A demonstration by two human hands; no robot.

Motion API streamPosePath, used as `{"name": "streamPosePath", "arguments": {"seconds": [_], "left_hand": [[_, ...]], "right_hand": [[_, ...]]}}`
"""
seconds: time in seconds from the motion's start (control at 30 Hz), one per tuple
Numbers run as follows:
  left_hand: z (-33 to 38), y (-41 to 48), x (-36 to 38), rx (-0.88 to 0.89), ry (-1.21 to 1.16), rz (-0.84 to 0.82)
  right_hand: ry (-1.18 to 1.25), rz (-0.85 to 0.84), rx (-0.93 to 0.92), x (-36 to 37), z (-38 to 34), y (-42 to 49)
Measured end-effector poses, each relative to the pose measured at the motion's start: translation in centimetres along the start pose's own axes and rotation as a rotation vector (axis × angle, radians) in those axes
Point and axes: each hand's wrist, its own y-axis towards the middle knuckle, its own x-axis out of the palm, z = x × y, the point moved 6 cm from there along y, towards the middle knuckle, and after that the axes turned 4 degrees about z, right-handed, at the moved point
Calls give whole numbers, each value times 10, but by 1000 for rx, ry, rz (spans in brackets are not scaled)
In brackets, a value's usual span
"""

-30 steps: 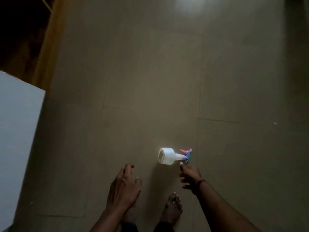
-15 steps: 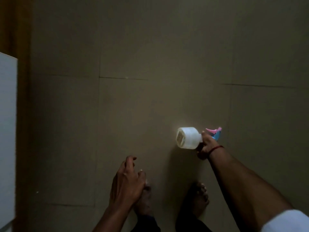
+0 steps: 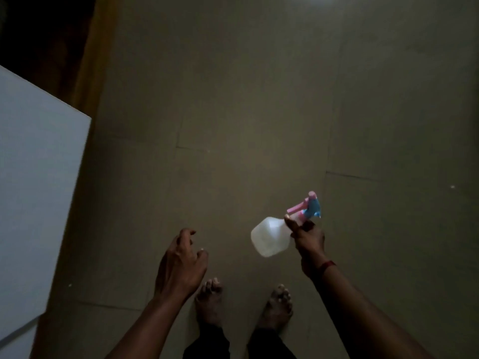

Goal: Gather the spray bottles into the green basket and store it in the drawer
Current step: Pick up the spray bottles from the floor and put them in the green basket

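Observation:
A white translucent spray bottle (image 3: 269, 236) with a pink and blue trigger head hangs above the floor at lower right of centre. My right hand (image 3: 307, 237) is shut on its neck, just below the trigger, with the bottle body tilted down to the left. My left hand (image 3: 182, 263) hovers to the left of the bottle, fingers apart and curled, holding nothing. The green basket and the drawer are not in view.
A white flat surface (image 3: 36, 193) fills the left side. Behind it stands dark wooden furniture (image 3: 64, 47) at upper left. My bare feet (image 3: 243, 304) stand on the tiled floor (image 3: 259, 112), which stretches ahead and to the right.
My right hand reached the bottle lying on the floor, closed on its neck and lifted it up. The view rose as I straightened; my left hand stayed open.

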Motion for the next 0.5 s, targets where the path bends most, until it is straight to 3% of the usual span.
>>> {"name": "streamPosePath", "arguments": {"seconds": [0.23, 0.5], "left_hand": [[2, -48, -105, -14, -58, 75], [-48, -114, -230, -133, -92, 198]], "right_hand": [[104, -132, -38, 1, -76, -138], [192, -271, -128, 27, -144, -283]]}}
